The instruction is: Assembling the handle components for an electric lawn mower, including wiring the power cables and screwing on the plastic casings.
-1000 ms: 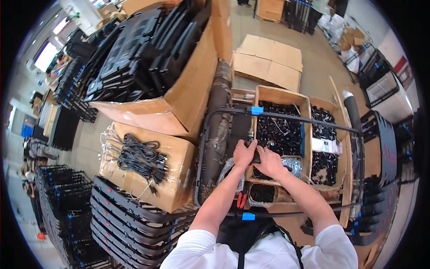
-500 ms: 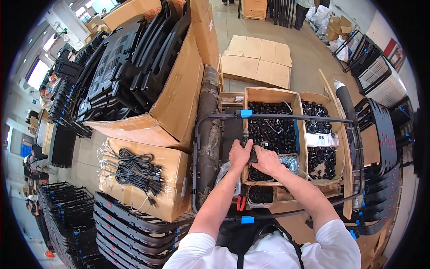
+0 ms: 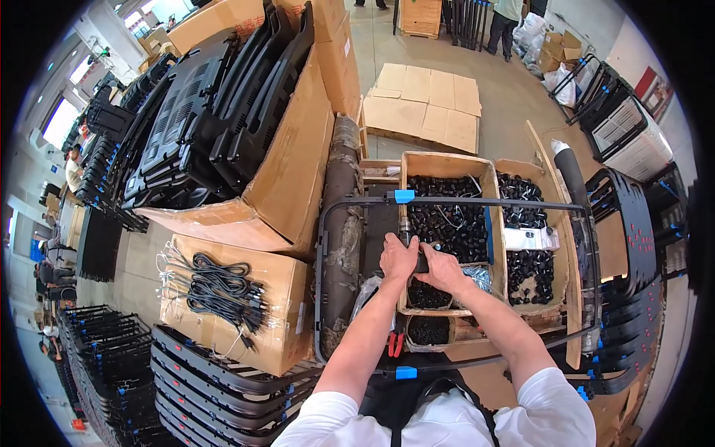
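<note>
Both of my hands meet over the left edge of a wooden parts box (image 3: 408,165). My left hand (image 3: 399,257) is closed around a black tool with a metal collar (image 3: 404,226); most of it is hidden, so its exact kind does not show. Right beside it, my right hand (image 3: 441,267) has its fingers curled against the black body of the same tool. A black rectangular frame (image 3: 477,201) with blue clips (image 3: 404,197) lies around my hands, across the box. Black knob-like parts (image 3: 447,216) and small screws (image 3: 477,277) fill the compartments.
Red-handled pliers (image 3: 395,343) rest near my waist. To the left, coiled black cables (image 3: 220,290) lie on a carton (image 3: 283,328), behind which a larger carton holds black plastic panels (image 3: 179,112). Stacked frames (image 3: 216,387) stand lower left. Flattened cardboard (image 3: 424,108) lies on the floor ahead.
The whole view has shifted slightly. My hands stay together on the tool at the box's left edge, with almost no change in grip.
</note>
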A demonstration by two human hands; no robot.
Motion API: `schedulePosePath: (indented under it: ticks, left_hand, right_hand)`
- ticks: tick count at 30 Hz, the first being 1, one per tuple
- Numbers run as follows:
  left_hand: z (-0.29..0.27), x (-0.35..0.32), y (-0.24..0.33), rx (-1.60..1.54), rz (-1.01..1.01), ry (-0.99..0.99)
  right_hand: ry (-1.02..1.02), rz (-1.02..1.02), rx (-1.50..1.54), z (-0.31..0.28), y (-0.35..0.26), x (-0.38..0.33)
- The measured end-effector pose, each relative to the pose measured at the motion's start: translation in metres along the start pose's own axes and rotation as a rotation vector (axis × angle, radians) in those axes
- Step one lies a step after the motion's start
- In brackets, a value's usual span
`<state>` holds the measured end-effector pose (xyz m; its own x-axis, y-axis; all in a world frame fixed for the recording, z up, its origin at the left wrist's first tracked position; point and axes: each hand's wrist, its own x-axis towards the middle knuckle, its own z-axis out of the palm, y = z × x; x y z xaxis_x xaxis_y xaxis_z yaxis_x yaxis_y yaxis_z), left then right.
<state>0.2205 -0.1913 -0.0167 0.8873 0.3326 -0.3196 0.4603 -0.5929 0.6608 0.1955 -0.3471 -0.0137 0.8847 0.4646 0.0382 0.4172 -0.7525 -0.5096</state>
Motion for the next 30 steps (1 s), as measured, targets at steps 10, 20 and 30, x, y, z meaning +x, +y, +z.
schedulePosePath:
  ticks: [10,20,30]
  left_hand:
    - [0.0,0.009,0.005,-0.014,-0.013,-0.024]
    - [-0.005,0.009,0.001,-0.042,-0.025,-0.089]
    - [-0.009,0.001,-0.005,-0.037,-0.002,-0.084]
  right_hand:
    - [-0.128,0.164,-0.062,-0.018,-0.015,0.009]
    - [-0.055,0.059,-0.062,-0.01,-0.029,0.004]
    - [-0.051,0.077,-0.106,-0.009,-0.037,-0.004]
